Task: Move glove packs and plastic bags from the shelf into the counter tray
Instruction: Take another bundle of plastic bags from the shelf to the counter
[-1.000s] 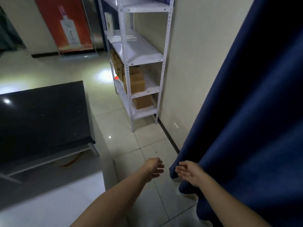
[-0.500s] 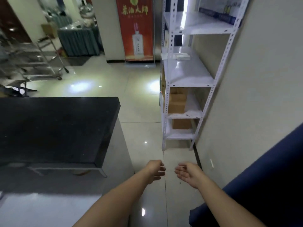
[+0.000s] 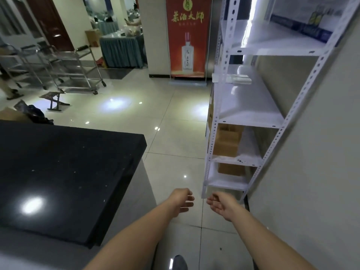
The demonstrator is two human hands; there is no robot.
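A white metal shelf unit [image 3: 245, 117] stands against the right wall. Flat clear plastic packs [image 3: 236, 78] lie at the far end of its middle shelf. My left hand [image 3: 180, 200] and my right hand [image 3: 222, 206] hang low in front of me over the tiled floor, near the shelf's front foot. Both hold nothing, with fingers loosely curled and apart. The black counter [image 3: 64, 178] lies to my left. No tray is in view.
Cardboard boxes [image 3: 227, 142] fill the lower shelves. A red bottle banner [image 3: 188, 36] stands at the far end of the aisle. Metal carts [image 3: 64, 65] and a covered table [image 3: 122, 49] are at the far left. The aisle runs between counter and shelf.
The view has swung left and up, away from a blue curtain, and moved forward along the aisle. The shelf is closer. Both hands stay low and hold nothing.
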